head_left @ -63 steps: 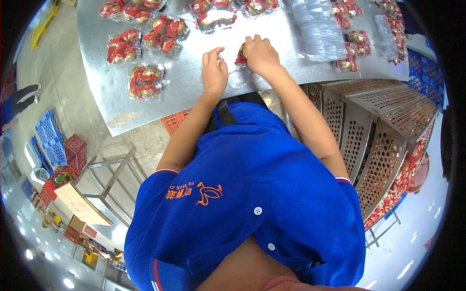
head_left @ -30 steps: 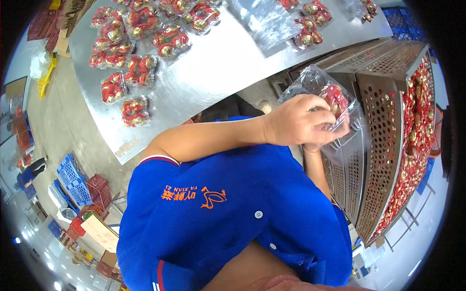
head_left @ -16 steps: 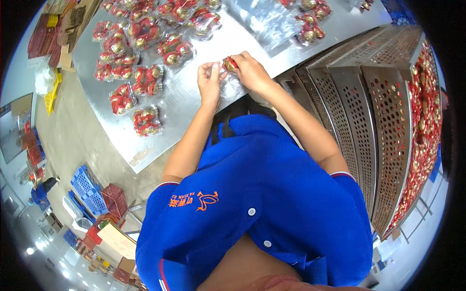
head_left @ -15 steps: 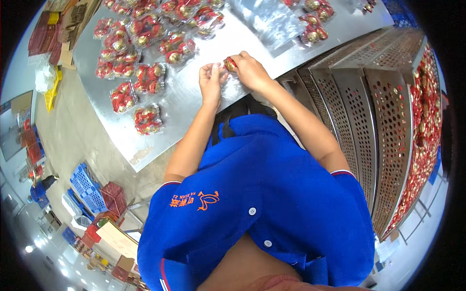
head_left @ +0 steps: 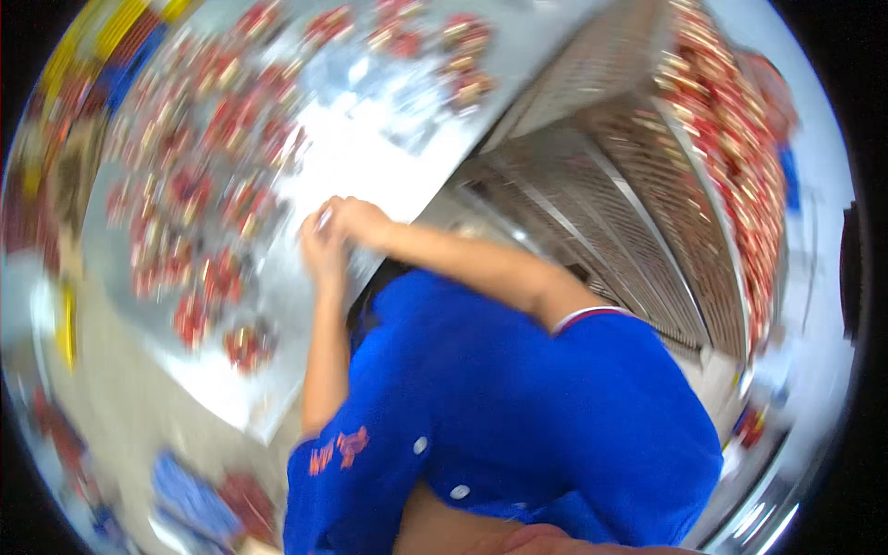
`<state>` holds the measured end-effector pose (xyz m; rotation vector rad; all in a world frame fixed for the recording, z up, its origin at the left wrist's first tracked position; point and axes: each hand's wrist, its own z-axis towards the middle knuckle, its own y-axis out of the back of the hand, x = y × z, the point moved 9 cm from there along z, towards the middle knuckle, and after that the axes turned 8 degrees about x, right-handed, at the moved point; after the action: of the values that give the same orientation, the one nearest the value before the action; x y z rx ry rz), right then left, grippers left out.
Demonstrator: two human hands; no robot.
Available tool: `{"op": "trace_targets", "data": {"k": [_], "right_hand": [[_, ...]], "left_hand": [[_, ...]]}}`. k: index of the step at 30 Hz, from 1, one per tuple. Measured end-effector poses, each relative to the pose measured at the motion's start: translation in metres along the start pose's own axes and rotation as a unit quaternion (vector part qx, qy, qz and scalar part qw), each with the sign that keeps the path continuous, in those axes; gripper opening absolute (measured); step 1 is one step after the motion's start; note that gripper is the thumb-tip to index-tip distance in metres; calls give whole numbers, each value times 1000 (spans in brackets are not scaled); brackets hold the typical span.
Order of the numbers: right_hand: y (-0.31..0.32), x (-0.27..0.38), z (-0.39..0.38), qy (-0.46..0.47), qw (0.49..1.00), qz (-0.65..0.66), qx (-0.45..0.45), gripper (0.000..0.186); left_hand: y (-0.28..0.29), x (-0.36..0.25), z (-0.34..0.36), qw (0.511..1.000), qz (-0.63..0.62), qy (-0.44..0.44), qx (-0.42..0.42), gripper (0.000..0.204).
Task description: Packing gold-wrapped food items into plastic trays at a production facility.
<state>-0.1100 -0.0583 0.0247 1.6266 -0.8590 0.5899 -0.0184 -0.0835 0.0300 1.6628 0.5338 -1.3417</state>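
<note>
My left hand (head_left: 321,245) and my right hand (head_left: 363,224) are together above the near edge of the metal table (head_left: 208,384). The fingers of both are closed and meet, with a small pale glint between them. What they hold is too blurred to name. Left of my hands lie many clear packs of red and gold pieces, with one pack (head_left: 248,348) nearest the table's corner. Beyond my hands, a sheet of shiny clear plastic (head_left: 398,97) lies on the table, and another red and gold pack (head_left: 467,85) is beside it.
A perforated metal chute (head_left: 592,213) stands close on my right, against the table's edge. Beyond it is a bin heaped with red and gold pieces (head_left: 731,157). A blue plastic crate (head_left: 192,495) and a dark red one (head_left: 248,504) are on the floor at the lower left.
The whole view has swung and is now blurred. My hands, apart before, have come together. The red and gold piece formerly at my right fingers no longer shows.
</note>
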Motion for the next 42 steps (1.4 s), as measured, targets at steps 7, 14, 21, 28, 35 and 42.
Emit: {"op": "trace_targets", "data": {"k": [7, 14, 21, 28, 35, 42], "right_hand": [[85, 56, -77, 214, 975, 24, -61, 27], [402, 57, -336, 8, 807, -293, -513, 19], [549, -165, -446, -376, 753, -365, -399, 50], [551, -165, -428, -428, 725, -436, -317, 52], [487, -79, -430, -144, 881, 177, -413, 53], [387, 3, -322, -6, 933, 276, -231, 63]], "left_hand": [[-13, 3, 3, 988, 145, -5, 49, 25], [-8, 1, 7, 985, 169, 15, 42, 32], [-13, 3, 16, 974, 208, 45, 78, 26], [-22, -7, 12, 970, 226, 57, 73, 25], [-12, -8, 3, 966, 255, 40, 27, 27], [-4, 50, -10, 988, 124, 88, -8, 33]]}}
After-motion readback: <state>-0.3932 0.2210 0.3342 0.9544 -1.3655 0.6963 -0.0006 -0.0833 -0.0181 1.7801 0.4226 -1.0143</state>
